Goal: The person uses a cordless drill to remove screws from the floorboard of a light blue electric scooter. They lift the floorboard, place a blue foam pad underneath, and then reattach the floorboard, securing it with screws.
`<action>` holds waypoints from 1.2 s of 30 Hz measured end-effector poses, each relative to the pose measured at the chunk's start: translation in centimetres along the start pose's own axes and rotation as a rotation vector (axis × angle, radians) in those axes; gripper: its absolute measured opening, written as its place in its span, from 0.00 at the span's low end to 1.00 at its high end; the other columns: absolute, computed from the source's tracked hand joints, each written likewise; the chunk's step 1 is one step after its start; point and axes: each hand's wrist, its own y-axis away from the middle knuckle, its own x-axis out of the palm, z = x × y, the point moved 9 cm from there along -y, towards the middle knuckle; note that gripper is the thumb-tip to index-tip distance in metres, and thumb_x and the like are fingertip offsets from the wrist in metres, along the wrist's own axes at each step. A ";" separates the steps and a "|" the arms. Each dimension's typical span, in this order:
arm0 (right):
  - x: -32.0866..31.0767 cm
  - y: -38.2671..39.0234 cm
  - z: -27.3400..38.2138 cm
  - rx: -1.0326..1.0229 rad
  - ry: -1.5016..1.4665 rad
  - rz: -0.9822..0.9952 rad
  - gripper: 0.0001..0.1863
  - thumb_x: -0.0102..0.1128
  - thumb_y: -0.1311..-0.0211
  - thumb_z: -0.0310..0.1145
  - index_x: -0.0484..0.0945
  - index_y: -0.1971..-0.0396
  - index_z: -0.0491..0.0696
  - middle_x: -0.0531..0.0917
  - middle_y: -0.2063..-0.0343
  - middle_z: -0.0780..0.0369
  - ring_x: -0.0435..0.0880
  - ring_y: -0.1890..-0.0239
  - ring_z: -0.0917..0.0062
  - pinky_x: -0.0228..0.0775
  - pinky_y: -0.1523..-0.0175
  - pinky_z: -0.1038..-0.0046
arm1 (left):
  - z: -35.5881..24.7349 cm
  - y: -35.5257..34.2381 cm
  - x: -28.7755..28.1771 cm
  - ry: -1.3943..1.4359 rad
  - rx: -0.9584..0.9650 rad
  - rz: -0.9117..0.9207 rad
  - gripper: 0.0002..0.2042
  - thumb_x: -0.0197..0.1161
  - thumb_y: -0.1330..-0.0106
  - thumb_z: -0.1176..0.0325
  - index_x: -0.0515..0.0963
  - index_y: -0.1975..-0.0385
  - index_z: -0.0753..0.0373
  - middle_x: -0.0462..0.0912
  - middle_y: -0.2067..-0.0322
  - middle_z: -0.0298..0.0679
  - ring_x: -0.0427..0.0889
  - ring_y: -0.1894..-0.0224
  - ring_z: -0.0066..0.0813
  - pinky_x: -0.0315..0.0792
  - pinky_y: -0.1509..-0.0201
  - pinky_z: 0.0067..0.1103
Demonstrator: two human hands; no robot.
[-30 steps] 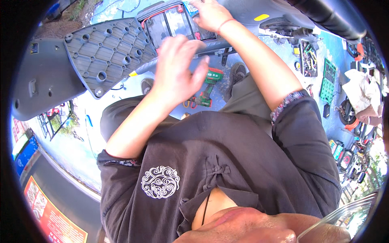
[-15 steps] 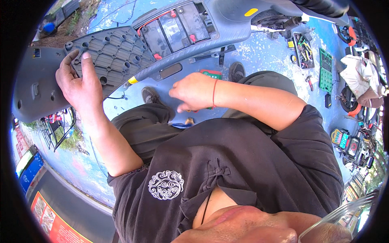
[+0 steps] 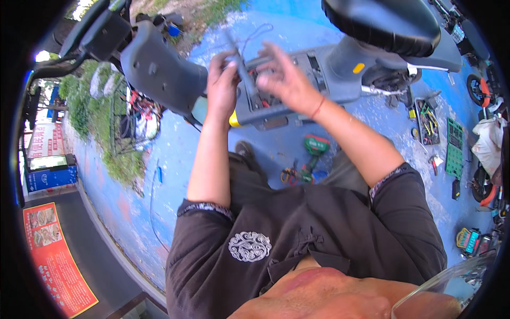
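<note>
Left hand [image 3: 222, 80]: raised above the left end of the scooter deck [image 3: 337, 77], its fingers clamped on a panel [image 3: 243, 70] as far as the blur shows
Panel: dark grey, lifted over the deck's left end, seen nearly edge-on, its far end leaning left
Right hand [image 3: 287, 80]: over the middle of the deck, fingers spread apart, just beside the panel; whether they touch it, I cannot tell
Wrist cord [image 3: 318, 107]: red, around the right wrist
Battery bay [image 3: 320, 72]: uncovered in the deck, partly hidden by the right hand
Front shield [image 3: 162, 74]: grey, beyond the deck's left end
Seat [image 3: 382, 26]: black, at the deck's right end
Drill [image 3: 316, 144]: green and red, on the blue floor [image 3: 172, 146], near the deck's near edge
Tool tray [image 3: 420, 123]: black, full of tools, on the floor right of the drill
Green case [image 3: 455, 146]: just right of the tool tray
Cloth [image 3: 487, 143]: pale, near the green case's right edge
</note>
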 end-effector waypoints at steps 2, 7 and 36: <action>-3.4 -0.4 -0.8 0.009 -0.017 -0.106 0.46 0.71 0.35 0.48 0.58 0.28 0.38 0.77 0.40 0.49 0.85 0.47 0.67 0.78 0.42 0.68 | 1.1 0.4 3.1 -0.064 -0.038 0.149 0.23 0.58 0.28 0.69 0.70 0.32 0.58 0.73 0.62 0.30 0.71 0.63 0.18 0.68 0.56 0.18; -9.3 1.2 -1.4 0.171 -0.105 -0.132 0.39 0.57 0.25 0.49 0.57 0.27 0.40 0.79 0.41 0.48 0.85 0.45 0.66 0.79 0.42 0.69 | 3.2 1.9 6.7 -0.322 0.024 0.376 0.32 0.59 0.28 0.68 0.61 0.23 0.52 0.72 0.62 0.29 0.71 0.60 0.20 0.68 0.50 0.18; -16.8 0.3 -11.9 0.328 0.653 -0.385 0.29 0.63 0.37 0.23 0.73 0.35 0.35 0.88 0.63 0.58 0.82 0.69 0.82 0.74 0.63 0.75 | 14.7 5.2 6.4 -1.244 0.271 0.232 0.34 0.65 0.36 0.72 0.67 0.27 0.50 0.77 0.55 0.49 0.79 0.52 0.53 0.76 0.47 0.42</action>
